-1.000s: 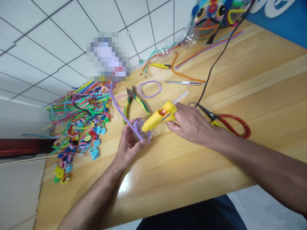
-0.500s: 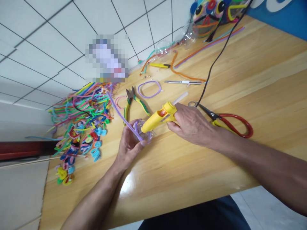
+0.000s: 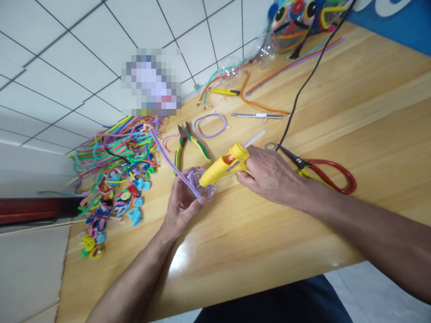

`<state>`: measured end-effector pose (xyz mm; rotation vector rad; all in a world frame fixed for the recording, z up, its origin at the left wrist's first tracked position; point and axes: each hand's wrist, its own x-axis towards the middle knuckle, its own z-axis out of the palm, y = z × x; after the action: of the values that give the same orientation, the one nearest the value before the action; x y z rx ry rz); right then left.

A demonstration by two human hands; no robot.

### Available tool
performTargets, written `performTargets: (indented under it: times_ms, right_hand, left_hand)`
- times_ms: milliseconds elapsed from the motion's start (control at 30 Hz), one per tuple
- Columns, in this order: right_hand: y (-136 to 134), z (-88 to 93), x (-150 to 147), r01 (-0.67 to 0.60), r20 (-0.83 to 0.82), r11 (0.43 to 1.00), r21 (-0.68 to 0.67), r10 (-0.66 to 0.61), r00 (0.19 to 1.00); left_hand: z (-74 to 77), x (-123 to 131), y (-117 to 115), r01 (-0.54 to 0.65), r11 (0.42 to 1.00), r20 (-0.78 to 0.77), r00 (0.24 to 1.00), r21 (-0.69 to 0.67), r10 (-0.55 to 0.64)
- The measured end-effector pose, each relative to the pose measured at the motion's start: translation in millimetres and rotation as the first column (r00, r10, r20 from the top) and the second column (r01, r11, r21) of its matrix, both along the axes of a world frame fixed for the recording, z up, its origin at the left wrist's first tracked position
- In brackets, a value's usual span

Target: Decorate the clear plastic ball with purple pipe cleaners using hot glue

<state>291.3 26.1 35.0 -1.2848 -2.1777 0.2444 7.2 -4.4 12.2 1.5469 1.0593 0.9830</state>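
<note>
Left hand [image 3: 183, 202] grasps a small, clear, round plastic ball [image 3: 197, 181], thumb near the lower end of a fuzzy purple pipe cleaner [image 3: 171, 161] lying across it. Right hand [image 3: 269, 175] closed around a yellow plastic glue gun [image 3: 222, 168], nozzle at the ball. Handling, judged: ball light, stiff-walled, slippery, may crack if squeezed; best held by its sides, clear of the nozzle. Pipe cleaner soft, bendable. Position: ball between left thumb and fingers, left of the right hand.

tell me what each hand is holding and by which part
Right hand: yellow glue gun, by the handle, mostly hidden in the grip. Left hand: clear rounded piece with purple pipe cleaner across it, by its sides, between thumb and fingers.
</note>
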Motion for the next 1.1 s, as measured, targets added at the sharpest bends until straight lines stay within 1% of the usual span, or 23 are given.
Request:
performTargets:
  times_ms: [200,367,633,767,900,1033,1100]
  right_hand:
    - [0.1,0.0,1.3,-0.015,-0.007,1.0,0.019,0.016,1.0]
    - [-0.2,0.5,2.0,-0.009,-0.01,1.0,-0.001,0.009,1.0]
    - [-0.9,-2.0,3.0,-0.055,0.004,0.997,0.049,0.055,0.998]
    - [-0.4,-2.4,4.4,-0.064,-0.002,0.997,0.036,0.064,0.998]
    - [3.3,-5.3,8.9,-0.06,-0.099,0.998,0.008,0.06,0.993]
    - [8.4,-7.8,17.9,-0.065,-0.283,0.996,-0.063,0.045,0.958]
    - [11.1,-3.8,27.3,-0.043,-0.386,0.991,-0.124,-0.008,0.922]
  left_hand:
    - [-0.9,-1.6,0.6,0.008,1.0,-0.026,1.0,0.01,-0.008]
    - [-1.2,-2.2,0.2,-0.002,1.0,-0.044,0.999,0.015,0.003]
    - [-1.8,-0.6,-0.7,-0.01,1.0,-0.008,1.0,-0.017,0.01]
    - [-2.3,-0.1,1.1,-0.019,1.0,-0.005,1.0,0.0,0.019]
    - [-5.4,0.2,3.6,0.0,1.0,0.004,1.0,0.013,0.0]
    - [-11.7,1.5,6.2,-0.004,1.0,0.069,0.998,0.005,0.003]
    - [-14.6,2.5,7.8,-0.006,1.0,0.09,0.996,-0.01,0.007]
